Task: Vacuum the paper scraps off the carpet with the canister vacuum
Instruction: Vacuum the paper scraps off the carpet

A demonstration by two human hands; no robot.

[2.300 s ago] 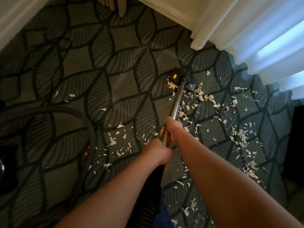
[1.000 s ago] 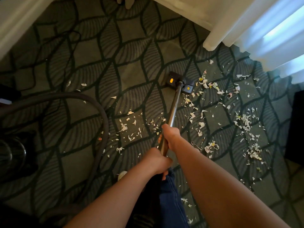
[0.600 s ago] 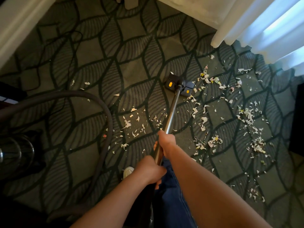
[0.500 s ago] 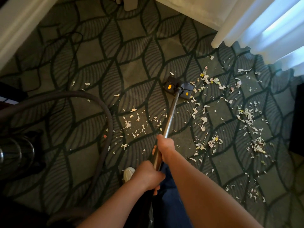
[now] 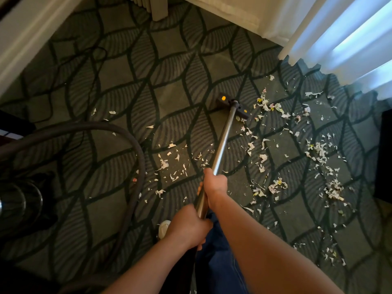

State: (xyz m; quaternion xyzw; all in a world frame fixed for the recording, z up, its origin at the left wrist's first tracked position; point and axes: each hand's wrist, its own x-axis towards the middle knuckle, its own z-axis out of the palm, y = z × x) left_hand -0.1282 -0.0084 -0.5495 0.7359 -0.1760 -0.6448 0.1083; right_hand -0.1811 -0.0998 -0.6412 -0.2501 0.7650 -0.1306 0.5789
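Through the head camera, our right hand is wrapped round the metal wand. Our left hand grips the same wand just behind it, toward 6 o'clock. The wand slants to 1 o'clock and ends in the floor head, which sits flat on the carpet.

Paper scraps lie thickest from 2 to 4 o'clock, some right up against the head's right end. A thinner patch lies just left of the wand.

Bare carpet opens from 10 to 12 o'clock. It is bounded by a white wall base at 10 o'clock, a pale furniture leg at 12 and the curtain hem at 1 to 2 o'clock. A dark piece of furniture closes the 3 o'clock edge. The hose loops over the carpet from 9 down toward 7 o'clock.

The canister sits in shadow at 8 to 9 o'clock, and we cannot tell what it holds. Our shoe shows just left of the left hand.
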